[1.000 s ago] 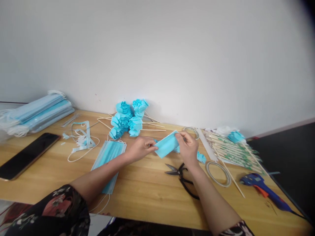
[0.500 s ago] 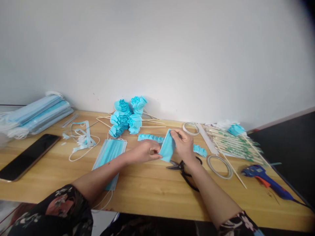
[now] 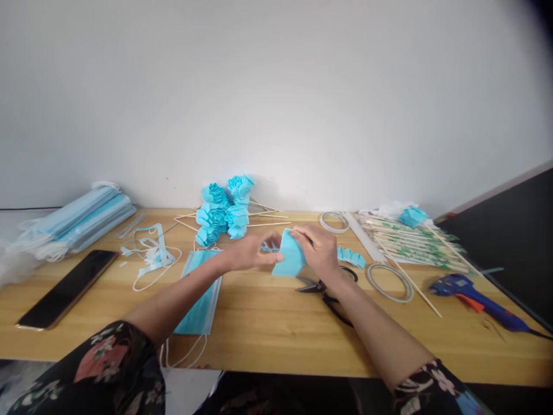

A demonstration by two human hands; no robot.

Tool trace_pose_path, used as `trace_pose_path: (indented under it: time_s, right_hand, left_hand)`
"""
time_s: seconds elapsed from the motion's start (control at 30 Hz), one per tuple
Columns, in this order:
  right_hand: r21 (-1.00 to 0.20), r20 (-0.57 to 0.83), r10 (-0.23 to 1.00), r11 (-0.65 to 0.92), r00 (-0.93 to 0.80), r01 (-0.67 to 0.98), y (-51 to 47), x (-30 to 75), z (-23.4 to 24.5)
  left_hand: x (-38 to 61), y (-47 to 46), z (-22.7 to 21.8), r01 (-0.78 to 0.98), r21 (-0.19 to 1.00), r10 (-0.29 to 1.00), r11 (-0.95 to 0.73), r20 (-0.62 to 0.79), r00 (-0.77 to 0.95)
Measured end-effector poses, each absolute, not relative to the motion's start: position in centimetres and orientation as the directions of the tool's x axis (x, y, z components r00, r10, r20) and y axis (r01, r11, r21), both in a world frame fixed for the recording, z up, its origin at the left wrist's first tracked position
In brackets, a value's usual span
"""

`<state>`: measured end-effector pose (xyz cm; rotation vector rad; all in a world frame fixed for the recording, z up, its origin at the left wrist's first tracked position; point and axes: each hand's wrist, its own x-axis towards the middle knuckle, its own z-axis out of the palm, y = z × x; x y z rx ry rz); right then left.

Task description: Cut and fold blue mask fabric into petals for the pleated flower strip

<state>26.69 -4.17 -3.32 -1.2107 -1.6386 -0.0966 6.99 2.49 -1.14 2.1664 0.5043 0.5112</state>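
Both hands meet over the middle of the wooden table (image 3: 268,323) on a folded piece of blue mask fabric (image 3: 288,259). My right hand (image 3: 317,251) pinches its upper right edge. My left hand (image 3: 250,252) touches its left edge with fingers partly curled and blurred. Black scissors (image 3: 324,291) lie just below my right hand. A whole blue face mask (image 3: 201,294) lies flat under my left forearm. A pleated blue strip (image 3: 351,256) rests right of my right hand.
Blue fabric flowers on wooden sticks (image 3: 222,210) sit by the wall. A stack of masks (image 3: 73,222), a phone (image 3: 69,288) and cut ear loops (image 3: 151,256) lie left. Two tape rolls (image 3: 389,282), packed sticks (image 3: 410,242) and a blue glue gun (image 3: 475,300) lie right.
The blue piece went from held wide between both hands to turned upright and folded narrower. My hands came closer together. The view shifted slightly.
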Motion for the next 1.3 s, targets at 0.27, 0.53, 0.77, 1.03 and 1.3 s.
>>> trace_pose_path:
  time_s: [0.27, 0.53, 0.77, 1.03, 1.3]
  right_hand:
    - [-0.631, 0.660, 0.735, 0.431, 0.155, 0.645, -4.5, 25.8, -2.8]
    - [-0.936, 0.345, 0.930, 0.331, 0.127, 0.123, -3.2, 25.8, -3.6]
    - [-0.911, 0.310, 0.950, 0.307, -0.033, 0.275, -3.1, 24.9, -4.7]
    - [-0.714, 0.332, 0.938, 0.317, -0.096, 0.624, -3.6, 24.1, -5.3]
    - [-0.825, 0.233, 0.955, 0.293, -0.181, 0.484, -3.8, 23.2, -5.6]
  left_hand:
    - [9.5, 1.8, -1.3, 0.121, 0.892, 0.723, -0.436, 0.267, 0.637]
    - [10.0, 0.8, -0.8, -0.108, 0.983, 0.905, -0.145, 0.176, 0.387]
    - [9.8, 0.6, -0.8, -0.199, 0.976, 0.955, -0.085, 0.136, 0.263]
    - [10.0, 0.8, -3.0, -0.032, 0.957, 0.956, -0.287, 0.288, 0.050]
    - [9.6, 1.9, -5.9, 0.256, 0.889, 0.913, -0.380, 0.405, -0.054]
